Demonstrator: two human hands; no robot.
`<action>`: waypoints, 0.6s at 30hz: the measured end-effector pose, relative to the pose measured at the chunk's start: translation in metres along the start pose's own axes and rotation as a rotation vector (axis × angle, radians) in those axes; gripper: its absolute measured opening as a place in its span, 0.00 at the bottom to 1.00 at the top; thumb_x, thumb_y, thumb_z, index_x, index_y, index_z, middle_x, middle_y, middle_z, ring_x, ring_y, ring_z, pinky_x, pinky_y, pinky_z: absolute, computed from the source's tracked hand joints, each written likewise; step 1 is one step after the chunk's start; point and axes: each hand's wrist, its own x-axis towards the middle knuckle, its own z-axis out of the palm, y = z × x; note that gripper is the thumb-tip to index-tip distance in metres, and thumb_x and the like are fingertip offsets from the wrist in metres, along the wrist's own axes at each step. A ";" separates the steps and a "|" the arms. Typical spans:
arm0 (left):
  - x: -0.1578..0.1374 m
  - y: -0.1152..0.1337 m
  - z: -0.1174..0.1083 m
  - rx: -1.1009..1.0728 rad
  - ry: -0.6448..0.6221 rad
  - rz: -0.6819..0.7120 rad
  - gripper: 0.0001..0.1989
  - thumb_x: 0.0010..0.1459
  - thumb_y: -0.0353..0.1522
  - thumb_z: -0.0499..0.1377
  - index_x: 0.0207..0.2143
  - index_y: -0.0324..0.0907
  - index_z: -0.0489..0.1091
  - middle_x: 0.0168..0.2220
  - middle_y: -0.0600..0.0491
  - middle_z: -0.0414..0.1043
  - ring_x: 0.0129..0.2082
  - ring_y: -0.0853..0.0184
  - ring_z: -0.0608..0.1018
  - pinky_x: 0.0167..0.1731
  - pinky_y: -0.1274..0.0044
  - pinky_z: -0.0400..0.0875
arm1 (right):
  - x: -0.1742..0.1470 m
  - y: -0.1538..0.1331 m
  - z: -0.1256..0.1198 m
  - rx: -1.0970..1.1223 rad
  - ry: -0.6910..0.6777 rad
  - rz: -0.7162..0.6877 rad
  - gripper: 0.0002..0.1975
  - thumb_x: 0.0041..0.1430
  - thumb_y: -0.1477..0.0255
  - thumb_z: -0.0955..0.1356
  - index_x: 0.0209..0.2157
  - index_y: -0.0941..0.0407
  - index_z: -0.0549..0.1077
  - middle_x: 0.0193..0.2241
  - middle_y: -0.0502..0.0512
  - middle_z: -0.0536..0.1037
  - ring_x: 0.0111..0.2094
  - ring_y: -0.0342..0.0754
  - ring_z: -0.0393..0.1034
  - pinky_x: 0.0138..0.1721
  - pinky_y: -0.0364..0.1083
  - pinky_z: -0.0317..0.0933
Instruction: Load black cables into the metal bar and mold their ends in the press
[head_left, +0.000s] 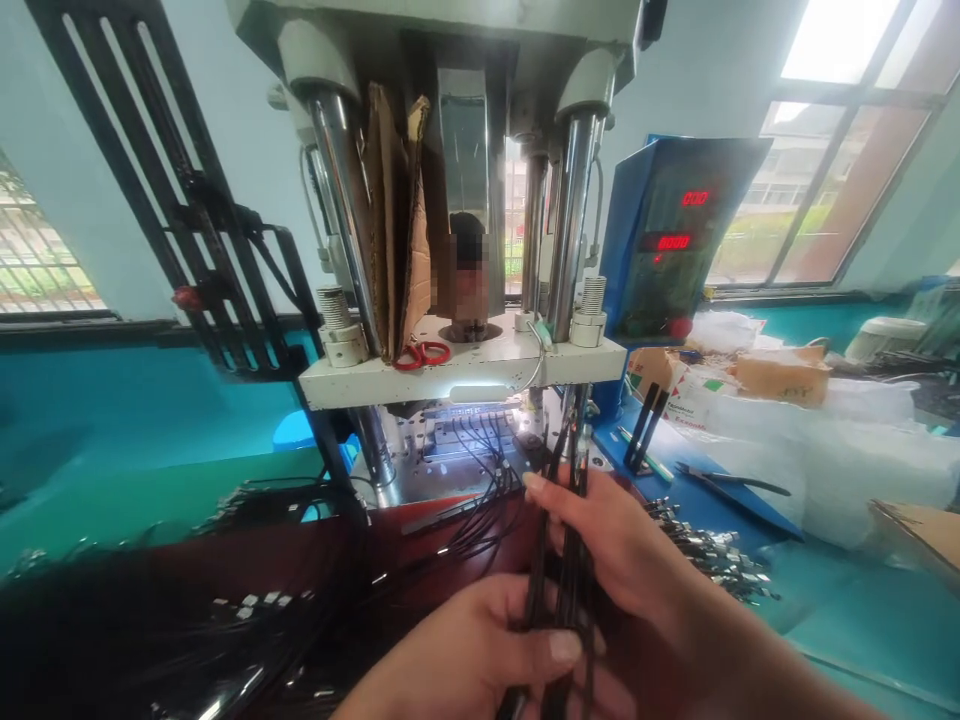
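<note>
A bundle of black cables (574, 450) stands upright in front of the press, its upper ends near the press's lower opening. My right hand (619, 535) is closed round the upper part of the bundle, thumb across its left side. Lower down, my left hand (491, 645) wraps the same bundle, with the thumb over the front. Just beyond my hands, more thin black cables (480, 530) run from a metal mould plate (450, 440) on the press bed toward me. Their far ends sit at the plate; the exact fit is too small to tell.
The press (457, 385) has red-handled scissors (421, 354) and cardboard (390, 230) on its ledge. Right are a blue control box (675, 250), pliers (735, 479) and a connector pile (712, 555). Many black cables (247, 650) lie left. A person's reflection shows in the metal panel.
</note>
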 end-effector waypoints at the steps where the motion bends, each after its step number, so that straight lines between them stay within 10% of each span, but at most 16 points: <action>1: -0.002 -0.003 -0.001 -0.024 0.006 -0.041 0.13 0.56 0.35 0.63 0.41 0.34 0.74 0.34 0.43 0.77 0.30 0.69 0.76 0.35 0.78 0.65 | -0.002 0.006 -0.001 -0.020 -0.018 0.005 0.14 0.55 0.61 0.72 0.28 0.58 0.70 0.20 0.45 0.66 0.20 0.38 0.58 0.21 0.39 0.55; 13: 0.036 -0.062 -0.019 -0.122 0.113 0.058 0.22 0.54 0.43 0.64 0.46 0.38 0.71 0.38 0.42 0.78 0.27 0.67 0.79 0.29 0.78 0.67 | -0.016 0.031 -0.019 -0.223 0.006 0.269 0.22 0.54 0.52 0.70 0.39 0.57 0.77 0.26 0.48 0.71 0.18 0.36 0.56 0.15 0.37 0.45; 18: 0.029 -0.067 -0.016 -0.077 0.100 0.033 0.22 0.51 0.39 0.67 0.44 0.35 0.72 0.34 0.43 0.78 0.29 0.69 0.78 0.32 0.79 0.66 | -0.011 0.022 -0.029 -0.129 0.010 0.075 0.19 0.60 0.56 0.66 0.38 0.57 0.77 0.30 0.53 0.76 0.30 0.43 0.68 0.32 0.41 0.62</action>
